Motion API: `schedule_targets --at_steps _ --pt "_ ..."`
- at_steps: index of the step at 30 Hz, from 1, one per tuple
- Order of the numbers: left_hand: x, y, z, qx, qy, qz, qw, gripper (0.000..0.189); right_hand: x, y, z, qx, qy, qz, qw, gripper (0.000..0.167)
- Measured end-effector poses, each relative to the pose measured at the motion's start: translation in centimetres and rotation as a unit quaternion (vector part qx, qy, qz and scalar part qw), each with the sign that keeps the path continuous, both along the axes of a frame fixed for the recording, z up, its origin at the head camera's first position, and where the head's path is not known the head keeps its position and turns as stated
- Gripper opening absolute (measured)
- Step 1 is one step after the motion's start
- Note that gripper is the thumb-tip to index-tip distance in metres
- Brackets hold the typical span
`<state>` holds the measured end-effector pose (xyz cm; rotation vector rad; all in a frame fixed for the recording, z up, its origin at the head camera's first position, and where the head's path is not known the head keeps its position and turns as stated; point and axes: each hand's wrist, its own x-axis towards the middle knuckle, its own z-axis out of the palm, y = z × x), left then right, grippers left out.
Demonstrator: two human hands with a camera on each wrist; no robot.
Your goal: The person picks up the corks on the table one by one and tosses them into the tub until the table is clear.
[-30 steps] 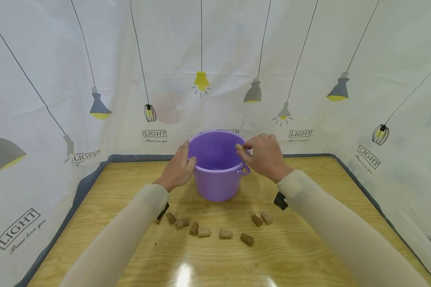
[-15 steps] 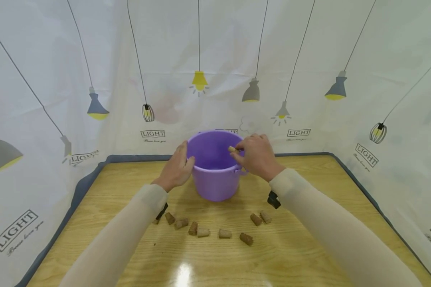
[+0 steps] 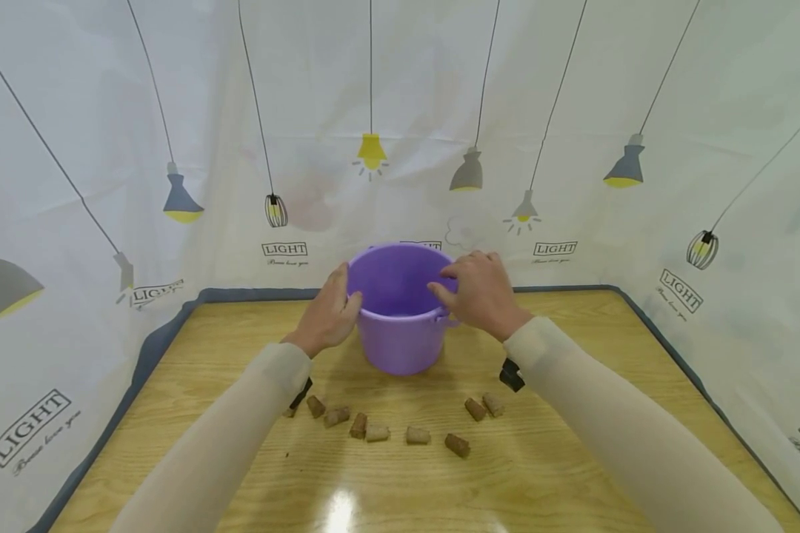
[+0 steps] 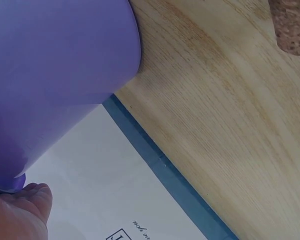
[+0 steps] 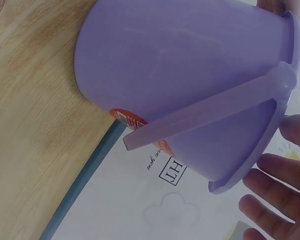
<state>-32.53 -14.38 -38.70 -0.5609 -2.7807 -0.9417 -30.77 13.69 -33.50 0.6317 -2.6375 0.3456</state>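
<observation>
A purple bucket (image 3: 403, 344) stands upright towards the back of the wooden table, its mouth facing up. On its left side my left hand (image 3: 327, 311) holds the rim, thumb near the front of it; in the left wrist view the fingers (image 4: 36, 200) lie at the lip. My right hand (image 3: 481, 292) is over the right side of the rim, thumb and fingers parted with nothing between them. The right wrist view shows these fingers (image 5: 275, 185) spread beside the rim, and the bucket's handle (image 5: 205, 110) hanging down. The bucket's floor is mostly hidden.
Several corks lie in a loose curve before the bucket, among them a pale cork (image 3: 418, 435), a dark cork (image 3: 457, 445) and a pair with a brown cork (image 3: 475, 409). A white sheet printed with lamps (image 3: 400, 89) stands around the table (image 3: 540, 474).
My right hand has moved slightly left over the bucket's mouth and let go of the cork it pinched, which is out of sight now. My left hand stays at the rim.
</observation>
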Motion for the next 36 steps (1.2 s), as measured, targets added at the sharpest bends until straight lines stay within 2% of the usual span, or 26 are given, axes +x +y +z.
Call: schedule_targets --at_steps 8,22,36 --pt "-0.1 0.0 -0.1 -0.003 0.005 0.001 1.0 0.071 0.2 0.2 -0.1 -0.034 -0.002 0.005 0.9994 0.035" --pt "0.0 0.3 0.1 -0.004 -0.004 -0.001 1.0 0.072 1.0 1.6 -0.6 -0.099 0.022 0.02 0.9947 0.031" --pt "0.2 0.0 0.1 -0.004 -0.001 0.001 1.0 0.073 2.0 2.6 -1.2 -0.118 0.037 0.006 0.9923 0.036"
